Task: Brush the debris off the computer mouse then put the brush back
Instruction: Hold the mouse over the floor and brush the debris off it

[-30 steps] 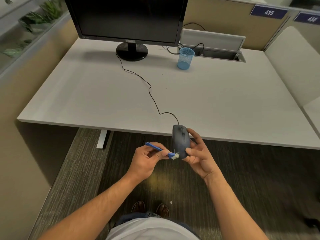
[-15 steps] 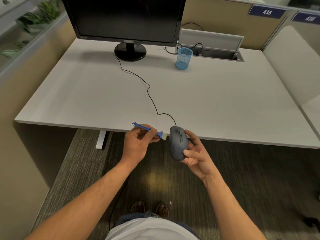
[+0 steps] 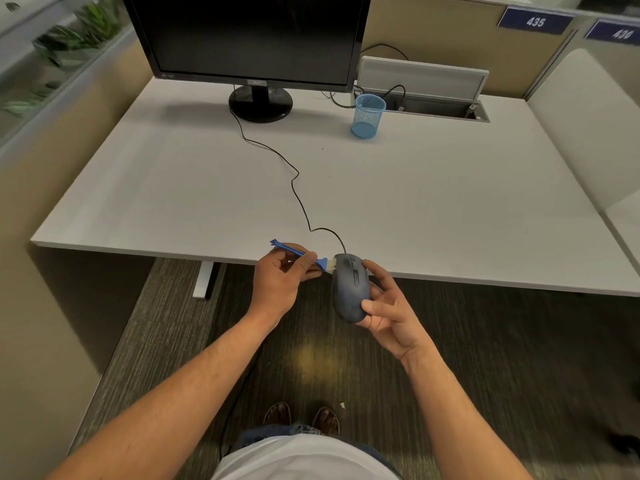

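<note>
Blue brush (image 3: 298,252) with white bristles, dark grey mouse (image 3: 349,289), blue mesh cup (image 3: 369,116).

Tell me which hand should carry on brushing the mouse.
Left. The left hand already pinches the blue brush, its white bristles touching the front end of the mouse. The right hand is busy gripping the mouse over the desk edge.

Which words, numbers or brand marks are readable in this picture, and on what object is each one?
"435": white digits on the blue sign on the partition top.
Second blue sign, at the right edge: three digits, blurred; looks like "436", not certain.
Monitor bezel: a small logo at bottom centre and a mark at its lower left corner, both too small to read.
</note>
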